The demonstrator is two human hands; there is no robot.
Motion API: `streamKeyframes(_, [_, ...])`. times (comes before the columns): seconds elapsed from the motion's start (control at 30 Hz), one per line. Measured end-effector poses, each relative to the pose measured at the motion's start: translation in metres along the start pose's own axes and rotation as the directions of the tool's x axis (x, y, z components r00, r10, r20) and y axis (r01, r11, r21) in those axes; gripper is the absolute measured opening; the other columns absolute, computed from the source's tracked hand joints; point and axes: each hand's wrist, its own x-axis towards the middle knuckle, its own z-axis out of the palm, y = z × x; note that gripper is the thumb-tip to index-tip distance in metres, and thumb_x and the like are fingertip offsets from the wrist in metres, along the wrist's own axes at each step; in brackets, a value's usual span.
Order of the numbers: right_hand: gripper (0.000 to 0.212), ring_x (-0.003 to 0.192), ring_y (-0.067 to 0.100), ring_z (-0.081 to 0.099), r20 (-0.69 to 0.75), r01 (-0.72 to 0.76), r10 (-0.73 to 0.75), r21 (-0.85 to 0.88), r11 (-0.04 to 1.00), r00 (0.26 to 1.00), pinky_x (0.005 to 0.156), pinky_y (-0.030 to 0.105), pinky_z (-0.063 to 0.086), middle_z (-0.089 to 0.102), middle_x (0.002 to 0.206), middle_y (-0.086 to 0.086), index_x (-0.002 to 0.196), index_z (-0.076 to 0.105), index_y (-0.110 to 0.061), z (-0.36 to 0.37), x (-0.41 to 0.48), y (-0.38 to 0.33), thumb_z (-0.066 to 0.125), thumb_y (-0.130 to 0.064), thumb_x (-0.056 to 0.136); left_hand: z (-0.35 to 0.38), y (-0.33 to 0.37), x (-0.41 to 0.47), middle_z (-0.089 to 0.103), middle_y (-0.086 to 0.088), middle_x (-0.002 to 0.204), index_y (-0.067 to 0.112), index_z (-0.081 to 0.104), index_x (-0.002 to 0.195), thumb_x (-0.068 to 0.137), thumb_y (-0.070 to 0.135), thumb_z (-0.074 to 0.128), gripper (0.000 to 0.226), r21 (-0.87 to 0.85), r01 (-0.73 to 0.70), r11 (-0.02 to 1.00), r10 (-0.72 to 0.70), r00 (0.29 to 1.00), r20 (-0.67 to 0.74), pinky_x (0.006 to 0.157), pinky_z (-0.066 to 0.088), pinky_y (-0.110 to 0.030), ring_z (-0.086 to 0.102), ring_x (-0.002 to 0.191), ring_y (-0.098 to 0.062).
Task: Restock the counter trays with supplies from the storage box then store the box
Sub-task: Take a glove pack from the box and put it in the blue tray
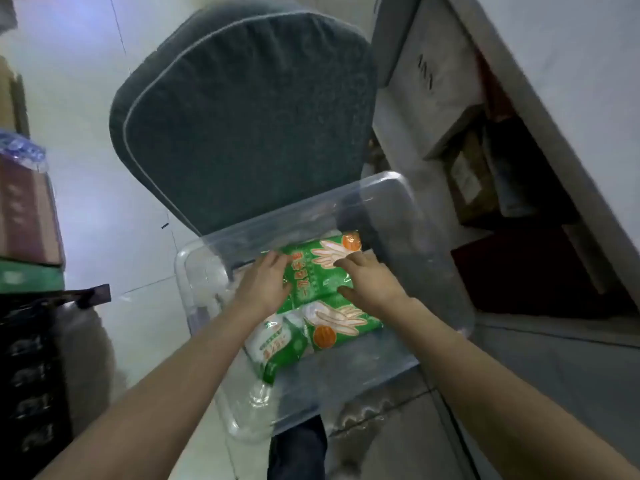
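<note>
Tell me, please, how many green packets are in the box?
3: the far packet, held by the left hand and right hand; the near packet; a tilted packet at its left. More may hide beneath.

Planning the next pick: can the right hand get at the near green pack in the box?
Probably yes. The box has no lid on, and the near pack lies uncovered close by the right hand, which holds the far pack and would have to let go first.
</note>
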Motion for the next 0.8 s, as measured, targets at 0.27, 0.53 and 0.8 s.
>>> streamKeyframes(0.27, [0.071, 0.136, 0.031, 0.033, 0.044, -0.012, 0.013, -0.020, 1.000, 0.999, 0.109, 0.045, 0.033, 0.032, 0.152, 0.007, 0.148, 0.028, -0.021, 0.034, 0.073, 0.007, 0.063, -0.026, 0.087, 0.046, -0.016, 0.064, 0.045, -0.013, 0.142, 0.014, 0.034, 0.140, 0.084, 0.033, 0.065, 0.067, 0.130, -0.028, 0.991, 0.031, 0.999, -0.015, 0.110, 0.031, -0.046, 0.040, 0.130, -0.033])
streamKeyframes(0.53, [0.084, 0.135, 0.031, 0.033, 0.114, 0.124, -0.098, -0.248, 0.961, 0.989, 0.118, 0.047, 0.015, 0.045, 0.142, 0.009, 0.152, 0.016, -0.027, 0.051, 0.096, 0.022, 0.065, -0.030, 0.084, 0.071, -0.014, 0.052, 0.053, -0.010, 0.119, 0.013, 0.057, 0.126, 0.082, 0.018, 0.067, 0.045, 0.027, -0.063, 0.998, 0.059, 0.993, 0.106, 0.095, 0.044, -0.042, 0.051, 0.113, -0.029])
streamKeyframes(0.8, [0.043, 0.147, 0.026, 0.009, 0.203, 0.169, -0.109, -0.308, 0.936, 0.973, 0.118, 0.048, 0.001, 0.013, 0.160, 0.007, 0.133, 0.054, -0.022, 0.082, 0.056, 0.038, 0.052, -0.030, 0.091, 0.096, 0.005, 0.025, 0.046, -0.001, 0.129, 0.024, 0.054, 0.128, 0.081, 0.025, 0.069, 0.050, -0.050, -0.077, 0.996, 0.087, 0.968, 0.236, 0.094, 0.043, -0.041, 0.045, 0.117, -0.024])
